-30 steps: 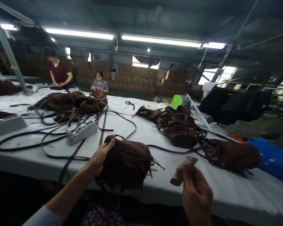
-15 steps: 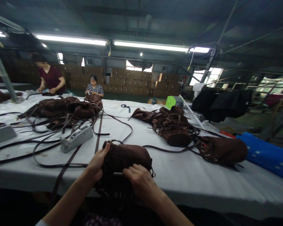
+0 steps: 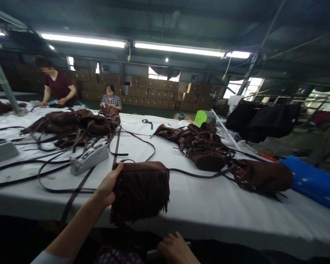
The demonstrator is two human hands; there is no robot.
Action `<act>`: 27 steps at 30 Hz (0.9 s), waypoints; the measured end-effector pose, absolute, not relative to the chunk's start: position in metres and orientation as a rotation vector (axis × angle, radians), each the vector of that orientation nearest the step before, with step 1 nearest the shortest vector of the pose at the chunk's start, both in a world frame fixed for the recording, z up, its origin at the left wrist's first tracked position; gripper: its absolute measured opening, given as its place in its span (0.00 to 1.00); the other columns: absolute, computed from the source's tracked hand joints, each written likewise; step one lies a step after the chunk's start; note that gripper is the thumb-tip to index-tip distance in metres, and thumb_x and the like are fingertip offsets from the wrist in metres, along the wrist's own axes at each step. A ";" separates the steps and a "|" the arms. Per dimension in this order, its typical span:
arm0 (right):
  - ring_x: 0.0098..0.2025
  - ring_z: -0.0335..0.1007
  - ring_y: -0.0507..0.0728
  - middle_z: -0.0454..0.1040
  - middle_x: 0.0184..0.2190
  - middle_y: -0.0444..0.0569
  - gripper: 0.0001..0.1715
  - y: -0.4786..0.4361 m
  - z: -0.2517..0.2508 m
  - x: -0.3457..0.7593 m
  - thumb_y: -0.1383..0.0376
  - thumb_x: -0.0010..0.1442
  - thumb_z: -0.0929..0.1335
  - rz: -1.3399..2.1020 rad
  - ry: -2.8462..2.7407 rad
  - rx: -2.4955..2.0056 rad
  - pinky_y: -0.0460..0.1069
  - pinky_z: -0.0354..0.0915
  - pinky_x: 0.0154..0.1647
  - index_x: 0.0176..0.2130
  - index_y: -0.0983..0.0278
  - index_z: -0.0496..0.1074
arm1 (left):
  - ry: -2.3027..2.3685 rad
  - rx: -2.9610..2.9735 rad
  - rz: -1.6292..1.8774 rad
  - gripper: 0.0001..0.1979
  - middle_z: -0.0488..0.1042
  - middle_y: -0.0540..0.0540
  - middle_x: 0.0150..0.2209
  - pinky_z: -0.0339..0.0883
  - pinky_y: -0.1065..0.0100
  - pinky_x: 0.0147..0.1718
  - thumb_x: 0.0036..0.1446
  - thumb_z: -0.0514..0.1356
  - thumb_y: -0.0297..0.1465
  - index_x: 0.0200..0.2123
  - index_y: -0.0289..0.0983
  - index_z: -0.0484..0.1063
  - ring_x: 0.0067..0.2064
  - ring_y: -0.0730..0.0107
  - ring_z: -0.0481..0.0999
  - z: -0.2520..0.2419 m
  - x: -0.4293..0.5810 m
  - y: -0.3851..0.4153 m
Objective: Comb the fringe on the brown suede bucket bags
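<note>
Tape dispensers [image 3: 89, 159] lie left of the held bag [image 3: 141, 192].

There are one left hand [image 3: 107, 187], one right hand [image 3: 178, 248], one gripped brown bag [image 3: 143, 187], two co-workers [image 3: 61, 87], one blue sheet [image 3: 316, 183], and two grey tape dispensers [image 3: 93, 157] on one white table [image 3: 236, 216]. Overhead are four lamp strips [image 3: 178, 49] and three yellow pulls [image 3: 129, 58]. The heaped bags [image 3: 210, 161] and stacked boxes [image 3: 165, 94] overlap too much to count.

Dark brown bag [image 3: 143, 192]; white tablecloth [image 3: 222, 205]; white-spotted blue material [image 3: 313, 180]; grey dispenser [image 3: 91, 160]
</note>
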State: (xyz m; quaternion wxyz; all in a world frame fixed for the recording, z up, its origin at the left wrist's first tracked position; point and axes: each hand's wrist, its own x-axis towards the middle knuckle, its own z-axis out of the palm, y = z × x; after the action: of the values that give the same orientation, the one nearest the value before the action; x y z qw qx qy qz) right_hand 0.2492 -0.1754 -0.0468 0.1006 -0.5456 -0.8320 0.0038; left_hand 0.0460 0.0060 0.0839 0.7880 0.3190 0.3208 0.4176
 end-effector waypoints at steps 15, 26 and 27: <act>0.36 0.60 0.56 0.70 0.31 0.47 0.09 -0.117 0.039 0.237 0.74 0.57 0.64 -0.242 -2.451 -1.691 0.50 0.53 0.35 0.38 0.63 0.68 | 0.738 0.756 0.983 0.11 0.79 0.38 0.30 0.75 0.57 0.34 0.49 0.65 0.31 0.35 0.30 0.74 0.32 0.55 0.80 0.086 0.058 -0.011; 0.32 0.63 0.52 0.70 0.29 0.45 0.07 -0.131 0.058 0.232 0.73 0.58 0.63 0.207 -2.252 -1.647 0.45 0.52 0.30 0.36 0.63 0.67 | 0.837 1.185 1.089 0.19 0.78 0.42 0.29 0.71 0.63 0.30 0.48 0.64 0.43 0.33 0.31 0.74 0.30 0.60 0.77 0.070 0.077 0.016; 0.32 0.64 0.52 0.70 0.30 0.45 0.06 -0.127 0.063 0.231 0.70 0.60 0.62 0.200 -2.239 -1.632 0.44 0.52 0.31 0.36 0.63 0.67 | 0.927 1.350 1.126 0.20 0.77 0.42 0.28 0.69 0.64 0.30 0.48 0.63 0.46 0.31 0.31 0.74 0.30 0.59 0.77 0.068 0.076 0.025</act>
State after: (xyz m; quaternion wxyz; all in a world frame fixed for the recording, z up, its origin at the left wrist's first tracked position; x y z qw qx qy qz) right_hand 0.2306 -0.1274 0.0631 0.1807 -0.5778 -0.7928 0.0708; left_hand 0.0757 0.0254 0.0684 0.5455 0.5693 0.3911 0.4747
